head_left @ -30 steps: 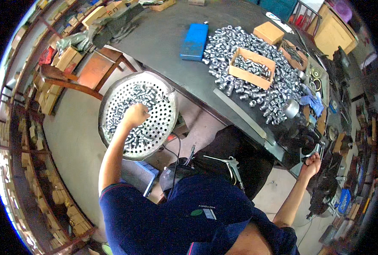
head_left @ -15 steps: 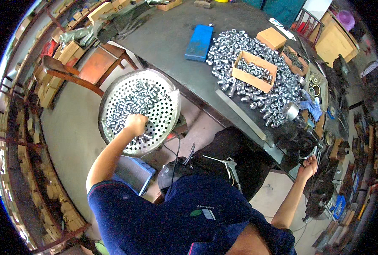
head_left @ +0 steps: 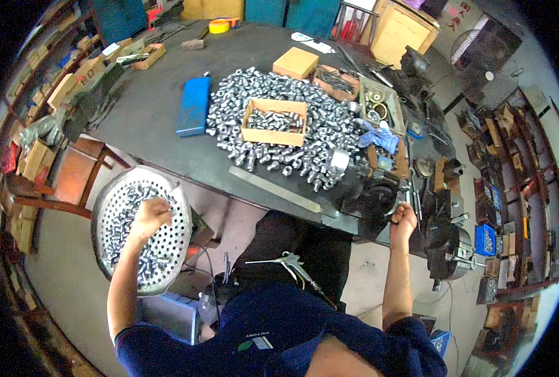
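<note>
At far left I have a wooden chair (head_left: 75,182) beside the counter's (head_left: 157,78) left front corner. To its right, the round perforated metal pan (head_left: 174,237) sits off the counter's front edge, near that corner. Small cylindrical metal parts (head_left: 149,265) lie heaped across its left and middle area. The left hand (head_left: 152,217) is over the pan, fingers curled; I cannot tell whether a part is gripped. A blue bin (head_left: 166,318) is below the pan.

On the counter, a blue box (head_left: 194,105) stands left of a broad pile of metal fittings (head_left: 326,122). An open carton (head_left: 273,136) of smaller parts rests amid the pile. A flat metal strip (head_left: 273,190) lies near the front edge. Below that edge, I note a silver air gun (head_left: 287,261) at the person's lap. A closed carton (head_left: 296,61) is located behind the pile; a blue cloth (head_left: 380,137) lies at its right.

At the counter's right front corner stands a dark machine (head_left: 370,198). The right hand (head_left: 403,217) is just beside it, fingers bent inward; I cannot determine whether anything is held. Loaded shelving (head_left: 523,188) forms the right boundary.
</note>
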`<move>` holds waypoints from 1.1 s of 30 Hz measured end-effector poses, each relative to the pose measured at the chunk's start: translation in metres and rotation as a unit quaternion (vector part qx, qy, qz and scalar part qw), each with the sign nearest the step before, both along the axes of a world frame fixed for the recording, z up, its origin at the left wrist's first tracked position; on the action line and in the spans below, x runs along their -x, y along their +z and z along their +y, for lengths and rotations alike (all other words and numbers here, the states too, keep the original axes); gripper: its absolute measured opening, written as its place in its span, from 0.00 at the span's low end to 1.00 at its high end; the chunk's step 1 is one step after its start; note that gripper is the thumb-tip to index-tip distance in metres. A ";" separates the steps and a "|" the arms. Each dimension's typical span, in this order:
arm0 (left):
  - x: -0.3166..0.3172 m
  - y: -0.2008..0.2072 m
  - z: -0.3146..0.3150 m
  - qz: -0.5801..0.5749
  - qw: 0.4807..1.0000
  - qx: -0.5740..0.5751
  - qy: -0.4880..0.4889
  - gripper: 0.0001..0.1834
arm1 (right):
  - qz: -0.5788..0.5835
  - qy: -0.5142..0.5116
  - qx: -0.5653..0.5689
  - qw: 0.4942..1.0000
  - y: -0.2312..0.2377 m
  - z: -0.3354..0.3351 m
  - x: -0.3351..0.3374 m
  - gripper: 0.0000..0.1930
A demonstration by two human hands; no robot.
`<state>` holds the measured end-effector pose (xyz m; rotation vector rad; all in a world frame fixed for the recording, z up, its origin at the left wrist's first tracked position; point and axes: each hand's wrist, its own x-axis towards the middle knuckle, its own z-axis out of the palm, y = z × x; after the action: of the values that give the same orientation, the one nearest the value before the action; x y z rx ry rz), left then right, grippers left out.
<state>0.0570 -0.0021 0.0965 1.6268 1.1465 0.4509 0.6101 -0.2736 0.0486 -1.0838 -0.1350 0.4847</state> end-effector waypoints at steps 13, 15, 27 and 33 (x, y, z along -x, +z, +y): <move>-0.312 0.041 -0.014 -0.348 0.908 0.069 -0.221 0.06 | 0.008 -0.047 0.012 0.999 0.005 0.000 0.005 0.08; -0.312 0.038 -0.011 -0.345 0.906 0.080 -0.233 0.06 | 0.003 -0.025 0.009 1.000 0.004 -0.004 0.006 0.08; -0.312 0.039 -0.008 -0.337 0.898 0.082 -0.270 0.06 | -0.083 0.018 0.015 0.996 0.058 -0.019 0.023 0.09; -0.314 0.036 -0.010 -0.346 0.903 0.031 -0.251 0.04 | -0.114 -0.006 0.016 0.993 0.100 0.022 -0.019 0.11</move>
<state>0.3707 -0.0124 0.1322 1.4500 0.1925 0.5747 0.6293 -0.2517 0.1491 -1.1689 -0.3224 0.3530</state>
